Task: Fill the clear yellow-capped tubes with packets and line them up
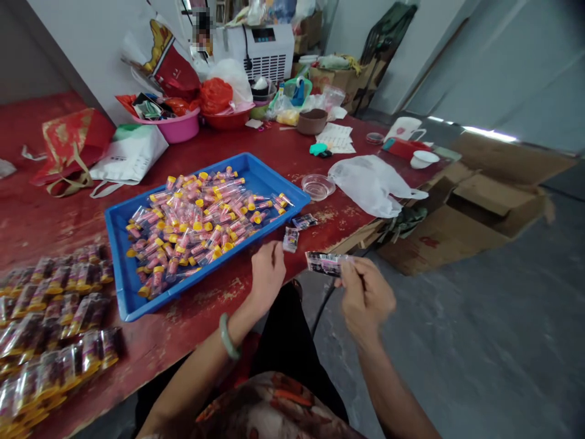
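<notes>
My right hand (pixel 368 299) is out past the table's front edge, thumb and fingers pinched on one end of a flat, dark printed plastic sleeve (pixel 321 263). Its free end points left. My left hand (pixel 268 272), with a pale green bangle (pixel 227 336) on the wrist, is at the table edge with fingers curled; whatever they hold, if anything, is hidden. Just right of its fingertips lies a small clear printed packet (pixel 290 239), with a dark packet (pixel 305 221) behind it. Beyond my left hand, a blue tray (pixel 247 160) holds many yellow-capped clear tubes (pixel 197 224) with pink contents.
Rows of dark-wrapped, yellow-capped tubes (pixel 59 311) cover the table's left front. Right of the tray are a clear round dish (pixel 319 187) and a white plastic bag (pixel 368 183). An open cardboard box (pixel 425 238) stands on the floor. Basins (pixel 180 128) and bags line the back.
</notes>
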Tool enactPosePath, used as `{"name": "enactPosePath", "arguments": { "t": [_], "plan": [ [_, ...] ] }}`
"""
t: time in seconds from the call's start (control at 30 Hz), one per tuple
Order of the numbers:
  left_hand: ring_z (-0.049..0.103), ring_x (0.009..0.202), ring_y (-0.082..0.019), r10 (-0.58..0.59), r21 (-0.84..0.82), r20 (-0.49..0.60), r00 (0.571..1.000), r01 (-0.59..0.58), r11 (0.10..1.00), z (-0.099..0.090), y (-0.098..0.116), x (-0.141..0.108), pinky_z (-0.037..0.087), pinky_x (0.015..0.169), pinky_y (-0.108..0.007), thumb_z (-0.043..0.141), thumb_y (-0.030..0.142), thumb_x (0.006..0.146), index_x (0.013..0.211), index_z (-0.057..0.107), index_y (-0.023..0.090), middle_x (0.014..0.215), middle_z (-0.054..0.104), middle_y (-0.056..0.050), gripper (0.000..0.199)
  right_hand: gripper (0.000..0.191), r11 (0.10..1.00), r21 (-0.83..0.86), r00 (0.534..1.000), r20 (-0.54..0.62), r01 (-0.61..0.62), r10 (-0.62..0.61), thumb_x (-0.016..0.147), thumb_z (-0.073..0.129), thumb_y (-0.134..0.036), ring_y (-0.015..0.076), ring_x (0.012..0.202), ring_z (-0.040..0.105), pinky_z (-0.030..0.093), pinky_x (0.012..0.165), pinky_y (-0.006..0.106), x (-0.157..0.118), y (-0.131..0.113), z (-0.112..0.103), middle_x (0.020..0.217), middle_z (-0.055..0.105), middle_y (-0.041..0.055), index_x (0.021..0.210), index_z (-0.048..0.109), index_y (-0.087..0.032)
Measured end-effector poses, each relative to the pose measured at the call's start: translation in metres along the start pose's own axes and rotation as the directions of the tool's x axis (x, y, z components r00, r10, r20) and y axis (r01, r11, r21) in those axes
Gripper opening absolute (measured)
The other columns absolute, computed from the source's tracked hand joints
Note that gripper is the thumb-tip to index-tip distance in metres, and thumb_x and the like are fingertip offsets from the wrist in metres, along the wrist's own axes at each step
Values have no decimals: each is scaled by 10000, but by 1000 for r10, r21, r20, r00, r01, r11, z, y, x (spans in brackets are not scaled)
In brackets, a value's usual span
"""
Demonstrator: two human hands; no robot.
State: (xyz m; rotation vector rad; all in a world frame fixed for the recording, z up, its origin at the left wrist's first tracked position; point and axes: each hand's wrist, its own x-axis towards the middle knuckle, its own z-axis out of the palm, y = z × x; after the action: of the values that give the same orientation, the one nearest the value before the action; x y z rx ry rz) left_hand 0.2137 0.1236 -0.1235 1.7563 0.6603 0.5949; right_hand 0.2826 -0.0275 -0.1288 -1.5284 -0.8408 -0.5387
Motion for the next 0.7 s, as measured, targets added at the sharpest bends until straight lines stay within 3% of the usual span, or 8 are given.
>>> {"name": "enactPosePath", "arguments": {
  "t": [0.07, 0.17, 0.23, 0.27, 0.3, 0.33, 0.53, 0.7],
  "plan": [
    [620, 963, -299, -101, -318, 241, 965, 177, 931, -12, 1, -31, 453, 855, -371, 304, 666, 890, 926, 673, 110, 945, 677, -154, 669, 116, 911, -200, 932, 115, 361, -344, 903, 527, -179, 199, 768, 639, 524, 658, 315, -9, -5, -4, 845, 663, 83, 906, 643, -192],
    [654, 853, -291, -120, -597, 575, 810, 515, 616, -28, 4, -63, 487, 778, -385, 255, 813, 789, 944, 680, 77, 879, 687, -195, 864, 186, 707, -101, 686, 373, 700, -625, 886, 538, -165, 201, 797, 659, 548, 680, 310, -21, -19, -2, 919, 704, 68, 1025, 648, -223],
    [656, 869, -278, -69, -669, 665, 743, 634, 388, -38, 4, -73, 483, 791, -370, 355, 739, 821, 1015, 675, 66, 932, 695, -200, 770, 204, 553, -16, 494, 473, 833, -729, 889, 500, -151, 202, 791, 651, 547, 689, 322, -24, -31, 3, 919, 714, 72, 1001, 664, -198],
    [656, 871, -266, -59, -690, 666, 743, 645, 329, -43, 4, -76, 480, 791, -352, 396, 658, 854, 1037, 674, 63, 950, 700, -193, 683, 230, 472, 3, 406, 505, 882, -761, 893, 464, -129, 209, 803, 645, 545, 708, 340, -25, -37, 6, 924, 716, 87, 989, 669, -174],
    [655, 867, -251, -56, -709, 657, 751, 642, 290, -48, 3, -79, 475, 784, -330, 424, 572, 876, 1049, 675, 58, 959, 703, -184, 598, 264, 411, 11, 343, 529, 911, -776, 895, 427, -104, 218, 823, 639, 540, 738, 363, -25, -42, 9, 931, 716, 102, 984, 671, -150],
    [654, 853, -237, -56, -729, 645, 762, 635, 257, -54, 1, -81, 470, 769, -308, 444, 495, 881, 1050, 678, 53, 956, 706, -176, 528, 291, 386, 9, 320, 542, 922, -777, 895, 400, -82, 223, 849, 634, 534, 779, 382, -25, -47, 11, 940, 715, 112, 988, 671, -136],
    [624, 714, -171, -46, -790, 609, 792, 611, 50, -75, -14, -93, 433, 647, -242, 505, 276, 791, 1022, 689, 30, 866, 703, -147, 384, 252, 559, -16, 471, 557, 829, -683, 856, 649, -181, 238, 935, 605, 483, 929, 458, -32, -63, 27, 1039, 703, 126, 1097, 638, -107],
    [648, 724, -204, -12, -795, 604, 797, 603, 60, -85, -22, -97, 459, 634, -270, 546, 231, 750, 985, 689, 49, 857, 711, -144, 329, 424, 705, 77, 551, 566, 705, -613, 821, 703, -226, 250, 940, 595, 495, 929, 516, -40, -69, 36, 1111, 669, 151, 1213, 571, -128]
  ]
}}
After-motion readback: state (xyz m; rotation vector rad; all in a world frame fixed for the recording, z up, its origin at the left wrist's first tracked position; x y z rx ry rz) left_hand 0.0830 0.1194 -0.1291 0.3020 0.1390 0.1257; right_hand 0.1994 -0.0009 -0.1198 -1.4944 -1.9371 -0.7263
